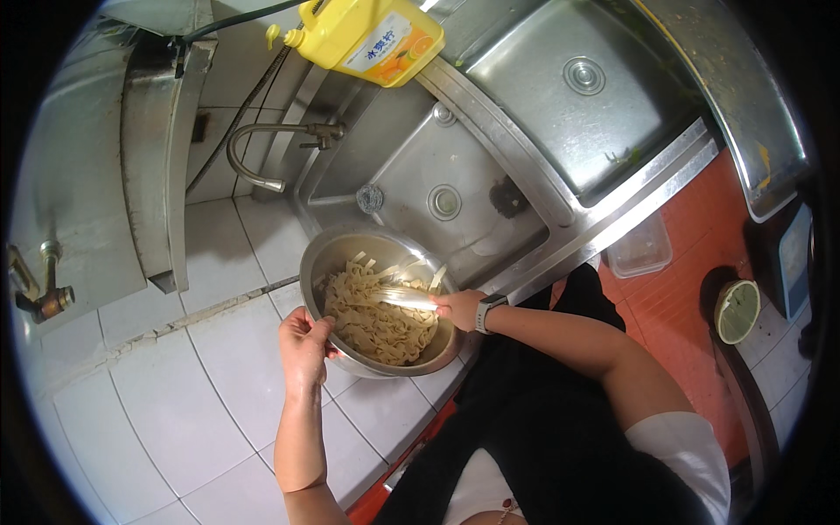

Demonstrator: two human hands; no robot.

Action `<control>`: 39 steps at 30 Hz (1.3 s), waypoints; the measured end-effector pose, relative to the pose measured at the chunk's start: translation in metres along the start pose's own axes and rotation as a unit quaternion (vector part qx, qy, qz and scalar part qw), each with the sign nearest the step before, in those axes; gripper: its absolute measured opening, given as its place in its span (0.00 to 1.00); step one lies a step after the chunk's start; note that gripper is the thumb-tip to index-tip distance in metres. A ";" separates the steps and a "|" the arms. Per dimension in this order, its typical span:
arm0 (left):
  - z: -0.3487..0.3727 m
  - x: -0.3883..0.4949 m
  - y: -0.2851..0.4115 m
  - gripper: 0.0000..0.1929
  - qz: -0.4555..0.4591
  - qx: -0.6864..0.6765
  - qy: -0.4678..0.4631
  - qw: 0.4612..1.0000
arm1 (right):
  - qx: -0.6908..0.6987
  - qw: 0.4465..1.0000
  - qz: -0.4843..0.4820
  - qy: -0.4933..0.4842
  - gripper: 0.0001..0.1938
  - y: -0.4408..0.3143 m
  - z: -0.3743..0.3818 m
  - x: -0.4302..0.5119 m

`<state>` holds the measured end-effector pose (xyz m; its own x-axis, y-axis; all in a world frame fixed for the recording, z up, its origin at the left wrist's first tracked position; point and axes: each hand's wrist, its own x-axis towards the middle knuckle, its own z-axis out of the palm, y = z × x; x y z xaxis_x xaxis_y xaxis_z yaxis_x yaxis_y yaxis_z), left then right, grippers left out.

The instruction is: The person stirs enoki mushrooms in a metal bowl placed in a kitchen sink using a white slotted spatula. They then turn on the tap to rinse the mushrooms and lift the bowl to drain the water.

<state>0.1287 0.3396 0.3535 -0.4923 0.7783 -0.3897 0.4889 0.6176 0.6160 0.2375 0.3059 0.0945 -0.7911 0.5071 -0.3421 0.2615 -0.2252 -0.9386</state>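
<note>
A round stainless steel bowl (316, 252) rests at the edge of the sink, over the white-tiled counter. Inside it lies a heap of pale flat noodle-like strips (377, 325). My left hand (305, 338) grips the bowl's near left rim, thumb on top. From the right side, my right hand (459, 310) reaches over the rim, fingers closed on the end of a shiny, light-coloured utensil (403, 297). Its far end touches the strips; glare hides its exact kind.
Beyond the bowl is a steel sink basin (407, 164) holding a wire scourer (369, 198) and a dark scouring pad (507, 197). A curved faucet (252, 167) stands left. A yellow detergent jug (374, 42) sits behind. A second basin (558, 131) lies right.
</note>
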 end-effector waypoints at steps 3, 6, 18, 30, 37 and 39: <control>0.000 -0.001 0.001 0.09 -0.002 -0.009 -0.003 1.000 | -0.003 1.000 -0.016 0.016 0.20 0.003 0.004 0.001; 0.001 -0.004 0.002 0.09 0.000 -0.006 -0.002 1.000 | 0.002 1.000 -0.021 0.022 0.20 0.006 0.008 0.001; 0.008 -0.011 0.009 0.10 0.006 0.012 -0.015 1.000 | 0.026 0.998 -0.031 0.046 0.20 0.018 0.020 0.009; -0.040 0.041 -0.066 0.06 -0.053 -0.039 0.041 0.997 | -0.048 0.991 0.077 0.094 0.21 -0.014 -0.026 0.020; -0.036 0.176 -0.196 0.07 -0.154 -0.182 0.031 0.971 | -0.222 0.959 0.135 0.112 0.20 -0.029 -0.078 0.105; -0.020 0.213 -0.221 0.08 -0.162 -0.232 -0.007 0.959 | -0.265 0.944 0.149 0.127 0.21 -0.025 -0.087 0.134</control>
<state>-0.0990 0.3671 0.1483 -0.5524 0.5574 -0.6198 -0.0626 0.7137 0.6976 0.1730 0.4519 0.0677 -0.4989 0.6850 -0.5310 0.7447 0.0254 -0.6669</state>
